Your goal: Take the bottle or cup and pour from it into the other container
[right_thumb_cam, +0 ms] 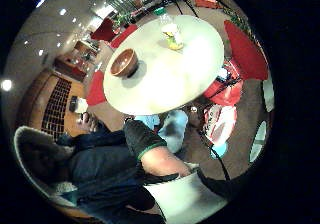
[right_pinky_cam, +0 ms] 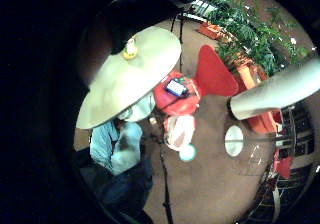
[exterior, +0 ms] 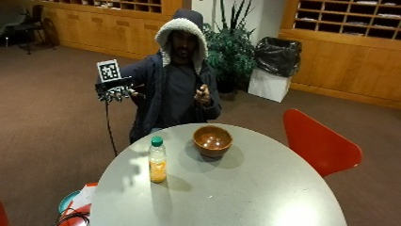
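Observation:
A clear bottle (exterior: 157, 160) with a green cap, about a third full of orange liquid, stands upright at the left of the round grey table (exterior: 263, 188). A brown bowl (exterior: 212, 140) sits near the table's far edge, right of the bottle. My gloved right hand (exterior: 115, 92) is raised at chest height behind and above the table's far-left edge, well away from the bottle, fingers relaxed, holding nothing. The thumb side palm view looks down on the table (right_thumb_cam: 165, 79), the bowl (right_thumb_cam: 124, 63) and the bottle (right_thumb_cam: 172, 35). The little finger side palm view shows the bottle (right_pinky_cam: 131, 48) at the table's edge (right_pinky_cam: 130, 84).
The person's bare hand (exterior: 202, 93) is held up at the chest. A red chair (exterior: 319, 146) stands right of the table. A red stool with bags (exterior: 78, 207) sits on the floor at the near left. A plant (exterior: 232, 47) and a bin (exterior: 274, 66) stand behind.

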Motion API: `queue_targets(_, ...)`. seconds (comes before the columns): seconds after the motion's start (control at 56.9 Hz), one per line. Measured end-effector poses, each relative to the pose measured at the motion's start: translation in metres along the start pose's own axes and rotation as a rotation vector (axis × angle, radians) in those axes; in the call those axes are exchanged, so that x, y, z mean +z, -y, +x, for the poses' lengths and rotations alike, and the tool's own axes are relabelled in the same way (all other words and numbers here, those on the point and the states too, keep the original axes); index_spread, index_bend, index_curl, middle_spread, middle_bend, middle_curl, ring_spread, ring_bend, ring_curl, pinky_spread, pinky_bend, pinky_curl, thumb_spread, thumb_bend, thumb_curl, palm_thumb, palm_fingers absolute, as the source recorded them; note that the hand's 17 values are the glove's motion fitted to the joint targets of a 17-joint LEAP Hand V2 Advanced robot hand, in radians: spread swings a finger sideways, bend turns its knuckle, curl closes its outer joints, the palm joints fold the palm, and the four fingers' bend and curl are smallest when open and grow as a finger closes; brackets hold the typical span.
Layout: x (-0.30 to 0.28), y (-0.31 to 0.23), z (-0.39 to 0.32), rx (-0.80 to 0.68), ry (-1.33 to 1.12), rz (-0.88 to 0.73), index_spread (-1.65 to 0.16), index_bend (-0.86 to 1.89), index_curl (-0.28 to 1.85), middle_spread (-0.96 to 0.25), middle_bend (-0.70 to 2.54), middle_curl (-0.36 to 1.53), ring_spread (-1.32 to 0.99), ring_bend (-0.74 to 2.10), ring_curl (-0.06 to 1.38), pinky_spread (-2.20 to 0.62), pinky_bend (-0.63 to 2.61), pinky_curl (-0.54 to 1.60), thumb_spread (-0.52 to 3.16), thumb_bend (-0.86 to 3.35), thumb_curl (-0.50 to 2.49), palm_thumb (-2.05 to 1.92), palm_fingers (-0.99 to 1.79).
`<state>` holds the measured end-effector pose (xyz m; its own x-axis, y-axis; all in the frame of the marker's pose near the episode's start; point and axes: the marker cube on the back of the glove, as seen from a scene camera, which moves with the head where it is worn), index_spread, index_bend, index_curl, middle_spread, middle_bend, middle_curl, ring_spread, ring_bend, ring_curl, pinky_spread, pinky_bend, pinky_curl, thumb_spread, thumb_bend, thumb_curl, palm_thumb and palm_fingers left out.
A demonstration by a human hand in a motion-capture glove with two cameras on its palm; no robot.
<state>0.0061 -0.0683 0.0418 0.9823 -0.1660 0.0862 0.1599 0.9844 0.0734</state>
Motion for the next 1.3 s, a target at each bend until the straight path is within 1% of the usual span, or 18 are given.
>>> queue_targets(0.053,0.01,0.021,0.003,-0.015,0.01,0.088,-0.42,0.15,0.3,-0.04,0.31,0.3,0.13,0.18,0.18,0.34,0.21,0.26,0.86,-0.03,0.32,0.23,0.36)
queue_targets(0.105,0.018,0.033,0.003,0.061,0.03,0.082,-0.42,0.15,0.3,-0.04,0.31,0.3,0.14,0.19,0.18,0.34,0.22,0.27,0.85,-0.03,0.32,0.24,0.34)
queue_targets(0.176,0.03,0.041,0.004,0.111,0.072,0.031,-0.41,0.14,0.29,-0.03,0.31,0.31,0.14,0.19,0.19,0.34,0.23,0.28,0.84,-0.03,0.33,0.24,0.32)
queue_targets(0.263,0.05,0.06,0.011,0.048,0.119,0.043,-0.4,0.14,0.28,-0.01,0.3,0.31,0.14,0.18,0.19,0.35,0.24,0.3,0.84,-0.04,0.33,0.24,0.31)
queue_targets(0.334,0.065,0.077,0.009,0.185,0.175,-0.01,-0.4,0.14,0.28,0.0,0.3,0.32,0.15,0.18,0.19,0.35,0.25,0.31,0.83,-0.04,0.34,0.24,0.29)
queue_targets(0.369,0.075,0.086,0.01,0.21,0.202,-0.011,-0.39,0.14,0.28,0.01,0.3,0.32,0.16,0.18,0.19,0.35,0.26,0.31,0.83,-0.03,0.34,0.25,0.28)
queue_targets(0.439,0.095,0.098,0.014,0.194,0.261,-0.028,-0.38,0.13,0.27,0.02,0.3,0.32,0.16,0.19,0.2,0.35,0.28,0.32,0.83,-0.03,0.35,0.26,0.25)
queue_targets(0.527,0.127,0.127,0.018,0.243,0.342,-0.039,-0.37,0.12,0.25,0.04,0.3,0.33,0.17,0.19,0.2,0.36,0.32,0.33,0.82,-0.04,0.35,0.26,0.21)
queue_targets(0.597,0.149,0.155,0.023,0.142,0.393,0.028,-0.37,0.11,0.24,0.05,0.3,0.33,0.17,0.19,0.2,0.36,0.35,0.34,0.81,-0.04,0.35,0.27,0.18)
queue_targets(0.615,0.153,0.157,0.023,0.156,0.408,0.007,-0.37,0.11,0.24,0.05,0.3,0.33,0.17,0.19,0.2,0.36,0.35,0.35,0.81,-0.04,0.35,0.27,0.17)
queue_targets(0.667,0.165,0.163,0.02,0.257,0.458,-0.098,-0.36,0.11,0.23,0.06,0.3,0.33,0.18,0.19,0.21,0.36,0.37,0.35,0.81,-0.04,0.36,0.27,0.16)
queue_targets(0.702,0.173,0.17,0.018,0.281,0.498,-0.119,-0.36,0.11,0.22,0.07,0.3,0.33,0.18,0.2,0.21,0.36,0.38,0.35,0.8,-0.04,0.36,0.27,0.15)
queue_targets(0.86,0.205,0.213,0.012,0.292,0.655,-0.109,-0.33,0.11,0.21,0.08,0.32,0.34,0.18,0.2,0.22,0.36,0.42,0.36,0.79,-0.03,0.36,0.3,0.13)
queue_targets(0.966,0.222,0.227,0.007,0.281,0.751,-0.071,-0.32,0.1,0.2,0.09,0.31,0.34,0.19,0.22,0.23,0.36,0.46,0.37,0.78,-0.03,0.37,0.33,0.14)
queue_targets(1.071,0.234,0.254,-0.003,0.276,0.897,-0.013,-0.3,0.1,0.19,0.07,0.33,0.34,0.19,0.29,0.25,0.34,0.47,0.37,0.77,-0.02,0.38,0.39,0.24)
queue_targets(1.159,0.243,0.262,-0.012,0.233,1.016,0.007,-0.29,0.1,0.18,0.04,0.35,0.35,0.18,0.34,0.27,0.33,0.46,0.36,0.77,-0.02,0.39,0.45,0.31)
queue_targets(1.264,0.25,0.27,-0.022,0.208,1.114,0.013,-0.29,0.13,0.2,-0.02,0.37,0.35,0.14,0.41,0.29,0.32,0.42,0.35,0.76,-0.02,0.39,0.53,0.48)
queue_targets(1.299,0.252,0.272,-0.024,0.203,1.143,0.011,-0.29,0.12,0.2,-0.06,0.38,0.35,0.1,0.46,0.3,0.31,0.41,0.34,0.76,0.0,0.4,0.58,0.61)
